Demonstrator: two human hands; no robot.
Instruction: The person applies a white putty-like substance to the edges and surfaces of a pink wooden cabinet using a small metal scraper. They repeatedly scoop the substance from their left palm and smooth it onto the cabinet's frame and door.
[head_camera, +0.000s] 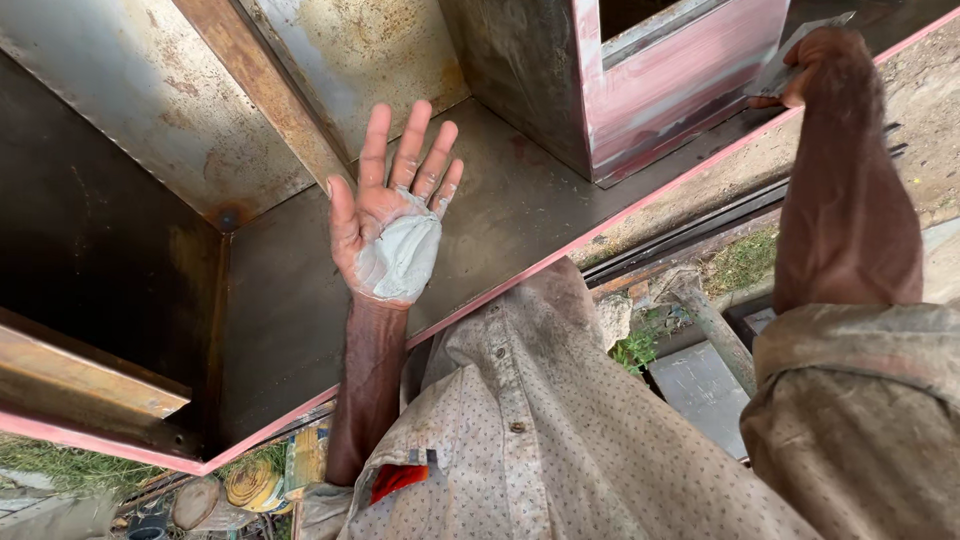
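Observation:
My left hand (392, 205) is held palm up with fingers spread, and a lump of pale grey putty (402, 258) lies on its palm. It hovers over the inside of a rusty metal cabinet (280, 300) with a pink-painted edge. My right hand (822, 62) is raised at the upper right, gripping a flat metal scraper blade (785, 62) against the cabinet's pink-painted frame (660, 90).
A rusty diagonal brace (265, 85) crosses the cabinet's back wall. A shelf (85, 375) juts in at lower left. Below the edge lie grass, scrap metal, a pipe (720, 335) and clutter (250, 485) on the ground.

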